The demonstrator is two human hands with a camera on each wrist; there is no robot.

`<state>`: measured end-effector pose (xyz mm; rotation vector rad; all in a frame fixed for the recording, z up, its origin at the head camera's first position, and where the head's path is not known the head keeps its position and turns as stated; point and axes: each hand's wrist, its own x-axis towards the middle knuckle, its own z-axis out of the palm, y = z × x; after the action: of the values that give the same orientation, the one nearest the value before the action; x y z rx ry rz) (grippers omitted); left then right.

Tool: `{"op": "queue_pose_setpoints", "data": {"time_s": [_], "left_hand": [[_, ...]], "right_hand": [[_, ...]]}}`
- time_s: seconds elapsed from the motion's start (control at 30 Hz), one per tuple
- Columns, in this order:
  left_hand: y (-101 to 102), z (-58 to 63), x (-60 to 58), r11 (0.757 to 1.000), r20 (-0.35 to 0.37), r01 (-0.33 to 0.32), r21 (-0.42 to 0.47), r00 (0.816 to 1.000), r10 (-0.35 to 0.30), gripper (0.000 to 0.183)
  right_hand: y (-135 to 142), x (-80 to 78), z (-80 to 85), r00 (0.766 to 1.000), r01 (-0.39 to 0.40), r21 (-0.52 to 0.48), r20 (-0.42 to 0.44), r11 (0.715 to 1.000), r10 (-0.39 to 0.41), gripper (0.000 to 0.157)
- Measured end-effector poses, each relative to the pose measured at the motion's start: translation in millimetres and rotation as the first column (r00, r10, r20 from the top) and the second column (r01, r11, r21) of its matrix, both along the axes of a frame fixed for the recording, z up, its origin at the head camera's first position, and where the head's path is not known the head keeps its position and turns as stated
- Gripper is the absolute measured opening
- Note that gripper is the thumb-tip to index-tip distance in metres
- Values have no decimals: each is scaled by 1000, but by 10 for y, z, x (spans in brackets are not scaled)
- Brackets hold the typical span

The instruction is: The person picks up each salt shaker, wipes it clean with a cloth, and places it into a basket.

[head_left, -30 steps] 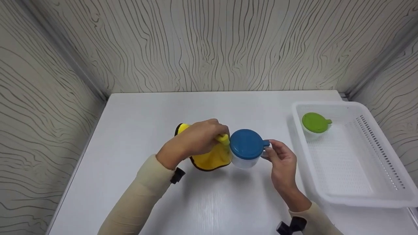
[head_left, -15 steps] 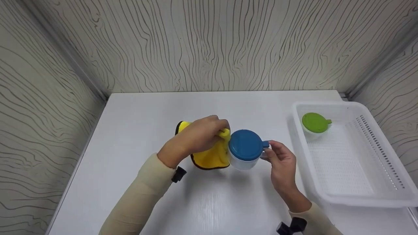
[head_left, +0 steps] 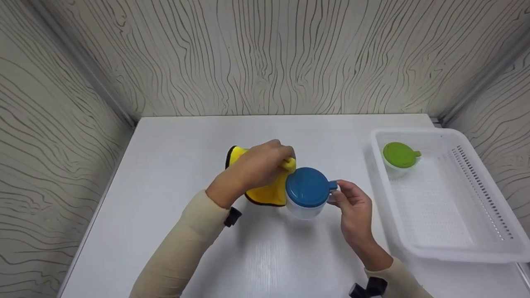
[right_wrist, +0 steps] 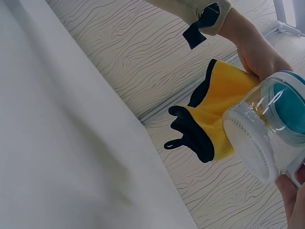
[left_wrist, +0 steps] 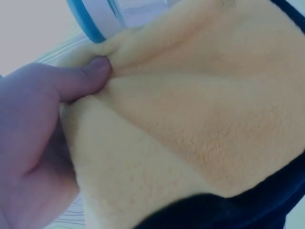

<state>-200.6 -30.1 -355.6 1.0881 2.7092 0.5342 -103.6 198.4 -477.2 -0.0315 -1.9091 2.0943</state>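
Observation:
My left hand [head_left: 261, 165] pinches a yellow cloth [head_left: 267, 193] with dark edging, thumb pressed into its folds in the left wrist view. The cloth [right_wrist: 224, 109] hangs down against the side of a clear jar with a blue lid [head_left: 307, 187]. By its handle, my right hand [head_left: 354, 209] holds this jar [right_wrist: 252, 133] raised above the table. Its glass body and base face the right wrist camera. Part of the lid rim and glass shows beyond the cloth [left_wrist: 200, 95] in the left wrist view. The left fingers behind the cloth are hidden there.
A white perforated plastic basket [head_left: 439, 244] stands on the right of the white table [head_left: 186, 140]. Inside its far left corner sits a similar jar with a green lid [head_left: 399, 155]. Wood-grain panels [head_left: 265, 58] enclose the back and sides.
The left hand and cloth have shifted slightly away from me and to the right along the jar. The jar has moved a little left and toward me, its lid tilting. Both grips stay the same.

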Motion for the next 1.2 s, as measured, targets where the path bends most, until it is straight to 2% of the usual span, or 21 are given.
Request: {"op": "queue_pose_setpoints", "data": {"time_s": [0.27,0.9,1.07,1.2], "left_hand": [[70,-1,-29,1000,-21,5,2,1000,-5,26],[308,-38,-29,999,-54,30,26,998,-28,22],[383,-24,-15,997,-59,58,43,997,-55,20],[446,-12,3,992,-92,116,44,989,-112,16]], "right_hand": [[-3,-4,-15,999,-40,7,-35,999,40,17],[-62,3,-9,997,-75,50,-27,996,77,21],[-80,4,-7,997,-70,72,-13,995,71,21],[-93,2,-1,997,-77,78,-12,994,78,21]]}}
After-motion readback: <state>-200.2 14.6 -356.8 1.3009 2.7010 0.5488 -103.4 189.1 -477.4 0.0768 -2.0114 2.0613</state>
